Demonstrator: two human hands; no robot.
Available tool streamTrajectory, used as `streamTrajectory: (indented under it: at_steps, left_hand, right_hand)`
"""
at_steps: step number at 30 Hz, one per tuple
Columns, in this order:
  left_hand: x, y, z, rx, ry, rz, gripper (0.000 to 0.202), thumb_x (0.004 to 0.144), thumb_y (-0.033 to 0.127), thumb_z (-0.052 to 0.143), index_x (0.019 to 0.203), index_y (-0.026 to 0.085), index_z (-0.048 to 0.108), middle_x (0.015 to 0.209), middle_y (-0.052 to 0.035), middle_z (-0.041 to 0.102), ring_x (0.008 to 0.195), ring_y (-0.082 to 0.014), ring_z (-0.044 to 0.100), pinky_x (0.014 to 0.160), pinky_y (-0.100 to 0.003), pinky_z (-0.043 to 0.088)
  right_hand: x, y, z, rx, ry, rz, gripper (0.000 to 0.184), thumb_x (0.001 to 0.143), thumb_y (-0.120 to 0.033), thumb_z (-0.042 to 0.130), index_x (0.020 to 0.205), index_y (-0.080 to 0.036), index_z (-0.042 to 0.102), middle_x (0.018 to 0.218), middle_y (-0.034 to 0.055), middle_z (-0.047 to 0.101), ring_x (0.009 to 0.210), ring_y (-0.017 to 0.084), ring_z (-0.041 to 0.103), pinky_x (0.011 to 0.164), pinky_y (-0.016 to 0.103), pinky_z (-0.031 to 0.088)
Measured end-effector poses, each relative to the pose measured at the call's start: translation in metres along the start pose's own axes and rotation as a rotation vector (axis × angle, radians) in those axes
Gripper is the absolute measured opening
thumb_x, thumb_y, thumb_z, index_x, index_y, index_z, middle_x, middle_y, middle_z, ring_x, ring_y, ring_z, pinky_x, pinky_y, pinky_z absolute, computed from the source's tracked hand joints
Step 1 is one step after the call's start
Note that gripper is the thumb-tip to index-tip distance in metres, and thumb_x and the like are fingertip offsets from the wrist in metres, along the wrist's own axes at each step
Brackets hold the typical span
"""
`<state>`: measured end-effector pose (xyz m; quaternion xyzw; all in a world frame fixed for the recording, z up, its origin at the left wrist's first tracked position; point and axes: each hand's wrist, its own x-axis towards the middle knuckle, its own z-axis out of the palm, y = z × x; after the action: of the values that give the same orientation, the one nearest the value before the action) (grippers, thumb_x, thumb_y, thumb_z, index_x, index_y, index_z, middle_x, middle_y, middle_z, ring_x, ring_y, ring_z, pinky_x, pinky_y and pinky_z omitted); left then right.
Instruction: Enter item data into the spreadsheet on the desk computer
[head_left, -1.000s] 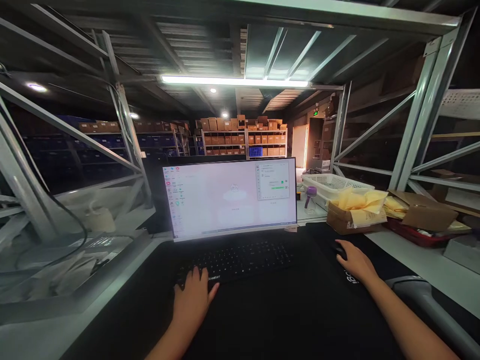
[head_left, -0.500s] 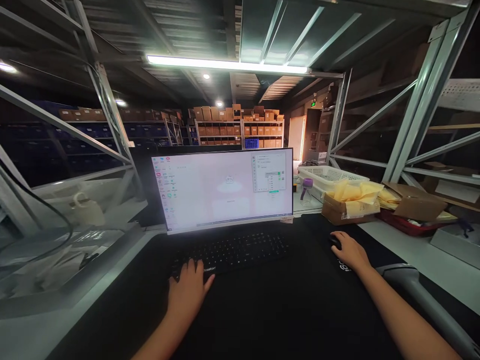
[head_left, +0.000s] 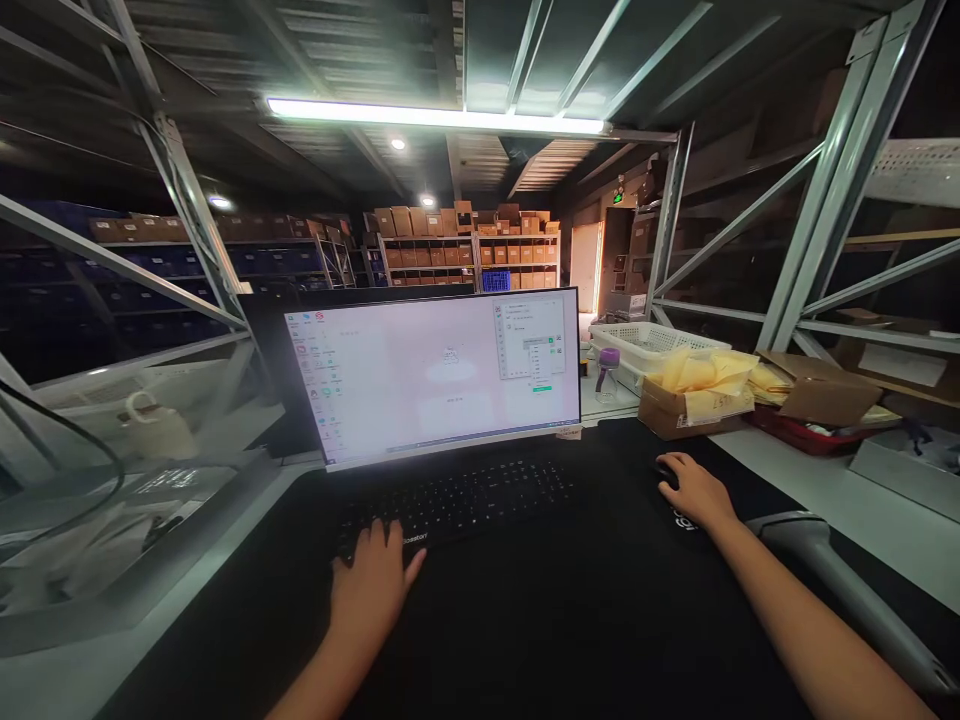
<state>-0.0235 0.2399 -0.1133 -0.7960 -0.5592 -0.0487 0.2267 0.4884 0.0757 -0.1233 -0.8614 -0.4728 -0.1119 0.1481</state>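
Observation:
My left hand rests with its fingers spread on the lower left part of a black keyboard. My right hand is curled over a black computer mouse, mostly hidden under the palm and fingers. Behind the keyboard stands a lit monitor with icons down its left side and a small window with a drop-down list at the upper right. Both hands lie on a large black desk mat. Beside my right forearm is a grey handheld scanner.
Right of the monitor are a purple-lidded bottle, a white basket, a cardboard box with yellow envelopes, and a red tray. Metal rack posts flank the desk. Clear plastic bags lie at left.
The whole view has shifted slightly, so things appear a little further left and up. Both hands keep their places on the keyboard and the mouse.

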Motion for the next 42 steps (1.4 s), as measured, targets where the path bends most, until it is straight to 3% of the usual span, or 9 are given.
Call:
streamTrajectory:
  at_steps: [17, 24, 30, 42]
  left_hand:
    - [-0.002, 0.0, -0.001, 0.017, 0.021, 0.017, 0.058, 0.098, 0.044, 0.033, 0.14, 0.007, 0.05, 0.146, -0.0264, 0.046, 0.131, -0.037, 0.045, 0.095, -0.057, 0.047]
    - [-0.002, 0.001, -0.004, 0.008, 0.007, 0.012, 0.057, 0.098, 0.043, 0.033, 0.139, 0.007, 0.05, 0.147, -0.0268, 0.046, 0.131, -0.0374, 0.045, 0.096, -0.058, 0.046]
    - [-0.002, 0.0, -0.003, 0.018, 0.012, 0.015, 0.058, 0.098, 0.043, 0.031, 0.139, 0.006, 0.05, 0.146, -0.0277, 0.045, 0.131, -0.0373, 0.045, 0.094, -0.058, 0.047]
    - [-0.001, 0.001, -0.002, -0.015, 0.005, 0.009, 0.058, 0.097, 0.043, 0.035, 0.14, 0.006, 0.05, 0.147, -0.0275, 0.045, 0.132, -0.0385, 0.045, 0.094, -0.06, 0.046]
  right_hand:
    - [0.003, 0.006, 0.012, 0.041, 0.088, -0.034, 0.045, 0.09, -0.037, 0.046, 0.132, -0.027, 0.056, 0.138, 0.005, 0.051, 0.115, 0.021, 0.057, 0.094, 0.034, 0.048]
    - [0.004, 0.008, 0.013, 0.04, 0.081, -0.035, 0.045, 0.091, -0.04, 0.045, 0.133, -0.028, 0.056, 0.138, 0.0048, 0.051, 0.112, 0.022, 0.059, 0.089, 0.034, 0.05]
    - [0.008, 0.012, 0.021, 0.091, 0.118, -0.072, 0.043, 0.092, -0.04, 0.046, 0.13, -0.025, 0.058, 0.137, 0.007, 0.051, 0.117, 0.022, 0.056, 0.101, 0.036, 0.046]
    - [0.013, 0.02, 0.034, 0.115, 0.147, -0.087, 0.043, 0.091, -0.04, 0.047, 0.13, -0.027, 0.058, 0.137, 0.0066, 0.052, 0.12, 0.023, 0.055, 0.104, 0.037, 0.045]
